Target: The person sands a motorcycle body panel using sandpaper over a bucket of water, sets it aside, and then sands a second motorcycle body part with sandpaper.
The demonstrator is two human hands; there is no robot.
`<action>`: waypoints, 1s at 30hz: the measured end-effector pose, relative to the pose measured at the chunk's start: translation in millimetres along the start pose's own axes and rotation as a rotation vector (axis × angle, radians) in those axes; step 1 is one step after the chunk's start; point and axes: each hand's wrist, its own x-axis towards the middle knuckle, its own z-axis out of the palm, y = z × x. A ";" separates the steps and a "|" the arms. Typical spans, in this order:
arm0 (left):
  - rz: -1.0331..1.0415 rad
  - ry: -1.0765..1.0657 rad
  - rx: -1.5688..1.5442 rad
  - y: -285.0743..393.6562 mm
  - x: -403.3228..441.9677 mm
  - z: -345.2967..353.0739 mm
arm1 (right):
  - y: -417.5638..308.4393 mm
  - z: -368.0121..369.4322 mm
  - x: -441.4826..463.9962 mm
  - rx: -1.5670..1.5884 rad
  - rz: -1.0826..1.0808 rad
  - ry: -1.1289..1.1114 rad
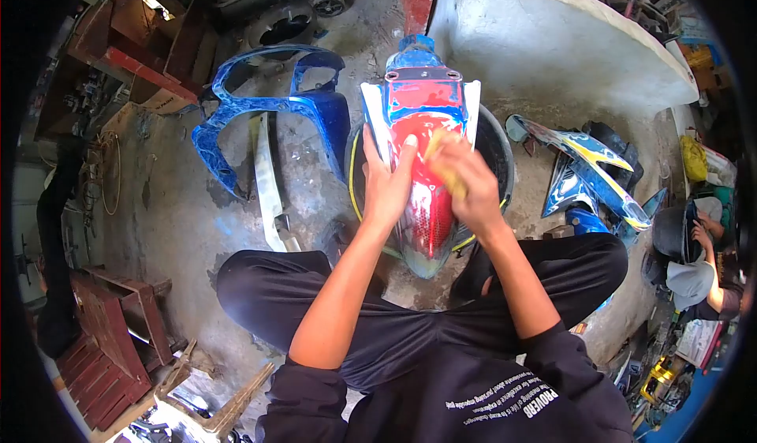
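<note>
A red, white and blue fairing part (430, 210) lies over a dark round tub (495, 147) between my crossed legs, its narrow end toward me. My left hand (388, 179) grips the part's left edge, with the thumb on top. In my right hand (467, 183) is a yellowish pad (443, 163), pressed on the red surface and slightly blurred. The fingers of that hand are bent over the pad.
A blue frame-shaped panel (331, 115) and a pale curved strip (268, 183) lie on the floor at left. Blue, white and yellow panels (587, 167) are at right. A co-worker (710, 265) handles a black bucket (674, 230) at far right. Behind stands a whitish curved slab (552, 41).
</note>
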 end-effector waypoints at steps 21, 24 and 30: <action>-0.069 -0.021 0.040 -10.2 5.3 -1.2 | 5.6 -7.2 -4.2 -0.001 0.037 0.034; -0.057 -0.011 0.054 -6.7 3.6 -1.9 | -5.6 -2.0 -6.8 0.071 -0.001 -0.019; -0.071 -0.020 0.040 -8.3 4.7 -1.9 | 3.0 2.3 -0.4 0.047 0.084 0.108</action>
